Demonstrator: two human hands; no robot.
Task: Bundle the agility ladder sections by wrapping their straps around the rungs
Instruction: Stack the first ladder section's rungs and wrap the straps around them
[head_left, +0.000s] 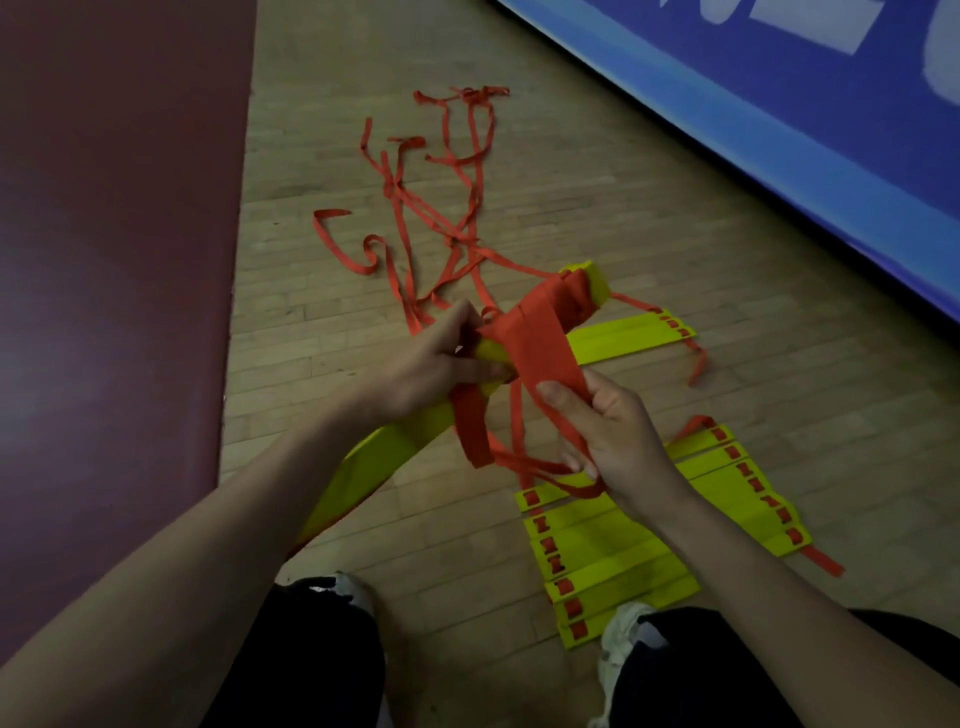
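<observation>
A stack of yellow rungs (379, 457) is held up off the wooden floor, tilted from lower left to upper right. Red strap (540, 332) is wound around its upper part. My left hand (436, 364) grips the stack just below the wrapping. My right hand (613, 431) holds a wide loop of the red strap, pulled down from the stack. More loose red strap (441, 208) trails in a tangle across the floor beyond. A second ladder section (623, 551) lies flat under my right hand, its yellow rungs side by side.
A single yellow rung (634, 332) lies flat behind the held stack. A dark red mat (114, 260) covers the floor on the left. A blue banner (805, 130) runs along the upper right. My knees and white shoes (623, 629) are at the bottom.
</observation>
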